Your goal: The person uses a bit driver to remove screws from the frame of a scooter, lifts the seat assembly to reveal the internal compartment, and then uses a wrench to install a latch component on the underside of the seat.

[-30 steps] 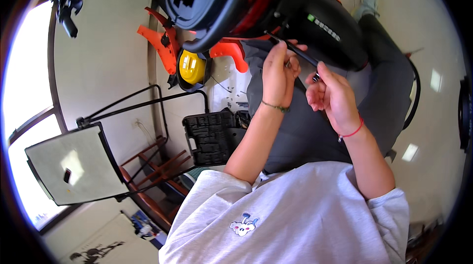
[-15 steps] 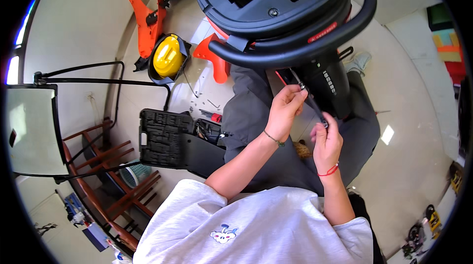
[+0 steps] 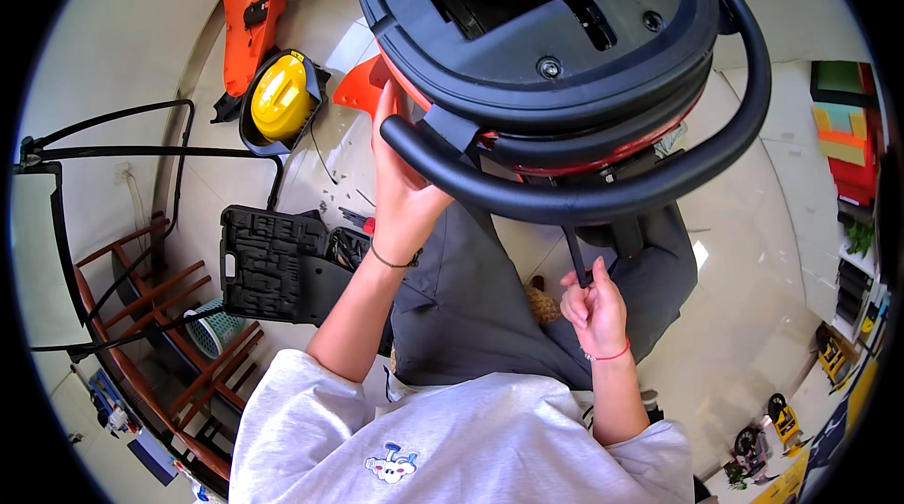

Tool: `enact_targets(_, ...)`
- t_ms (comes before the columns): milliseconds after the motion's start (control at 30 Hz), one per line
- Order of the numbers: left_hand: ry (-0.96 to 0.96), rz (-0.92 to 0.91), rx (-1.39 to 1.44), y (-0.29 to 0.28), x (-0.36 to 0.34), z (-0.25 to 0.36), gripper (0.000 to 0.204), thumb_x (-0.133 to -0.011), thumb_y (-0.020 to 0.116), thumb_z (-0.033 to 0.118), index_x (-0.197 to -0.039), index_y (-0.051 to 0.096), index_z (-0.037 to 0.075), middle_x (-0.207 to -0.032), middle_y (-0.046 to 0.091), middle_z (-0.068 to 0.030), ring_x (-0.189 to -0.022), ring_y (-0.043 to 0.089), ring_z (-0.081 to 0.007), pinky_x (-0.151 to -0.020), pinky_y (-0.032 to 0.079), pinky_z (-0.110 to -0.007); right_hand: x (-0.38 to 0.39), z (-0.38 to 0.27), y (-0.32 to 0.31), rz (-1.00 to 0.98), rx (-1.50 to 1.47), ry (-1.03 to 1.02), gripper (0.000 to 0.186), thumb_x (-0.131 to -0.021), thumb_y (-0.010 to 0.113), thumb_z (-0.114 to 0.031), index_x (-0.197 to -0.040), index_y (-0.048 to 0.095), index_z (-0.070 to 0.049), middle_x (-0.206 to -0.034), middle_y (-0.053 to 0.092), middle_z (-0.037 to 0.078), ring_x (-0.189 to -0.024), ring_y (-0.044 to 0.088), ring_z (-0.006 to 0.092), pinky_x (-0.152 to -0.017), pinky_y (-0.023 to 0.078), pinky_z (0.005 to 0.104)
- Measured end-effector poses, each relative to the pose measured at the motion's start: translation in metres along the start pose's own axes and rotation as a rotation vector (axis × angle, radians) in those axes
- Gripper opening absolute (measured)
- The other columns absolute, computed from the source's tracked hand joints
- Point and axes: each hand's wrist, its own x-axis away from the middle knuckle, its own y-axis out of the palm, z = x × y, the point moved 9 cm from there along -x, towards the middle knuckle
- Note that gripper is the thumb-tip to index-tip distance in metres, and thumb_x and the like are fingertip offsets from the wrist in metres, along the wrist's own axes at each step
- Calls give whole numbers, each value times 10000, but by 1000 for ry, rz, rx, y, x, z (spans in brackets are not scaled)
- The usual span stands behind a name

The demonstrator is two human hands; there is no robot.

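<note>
Pale tiled floor [image 3: 753, 269] beneath; left hand [image 3: 405, 208] is at the curved black rail's [image 3: 584, 204] left end, grip untellable, while right hand [image 3: 595, 311] pinches a dark rod-like tool [image 3: 575, 256] under its near side, apparently fastener work, next calling for steady alignment.

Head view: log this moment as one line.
left hand: at left end of curved black bar; right hand: holding dark rod; black case: lying open
</note>
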Motion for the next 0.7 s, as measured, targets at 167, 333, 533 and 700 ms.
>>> enact_targets(167, 141, -81, -132, 8, -29, 2, 1142, -579, 776, 65, -1446, 36, 3, -1386, 347, -139, -1236, 416, -183, -1024, 319, -305, -2, -8, -4, 14, 30, 30, 537, -993, 287, -413, -877, 562, 34, -453, 360, 4, -372, 293, 82, -373, 241, 217)
enact_targets(333, 89, -127, -246, 9, -27, 7, 1169, -574, 777, 62, -1434, -9, -31, -1285, 491, -148, -1295, 358, -201, -1090, 214, -316, -1, -10, -2, 37, 50, 36, 485, -993, 289, -358, -839, 556, 16, -453, 361, 5, -368, 286, 84, -370, 238, 217)
enact_targets(533, 62, -169, -211, 11, -26, 18, 1211, -583, 810, 62, -1448, -37, 15, -1502, 175, -144, -1354, 260, -222, -1081, 245, -346, -2, -8, -4, 3, 53, 11, 476, -982, 292, -378, -777, 548, -34, -437, 354, -14, -355, 282, 81, -388, 232, 227)
enact_targets(700, 57, -100, -291, -1, -25, 8, 1030, -708, 709, 45, -1453, -2, 25, -1463, 259, -141, -1183, 476, -183, -979, 386, -312, -2, -8, -5, -3, 97, 17, 499, -982, 291, -413, -813, 567, -33, -428, 344, -25, -347, 273, 77, -400, 225, 225)
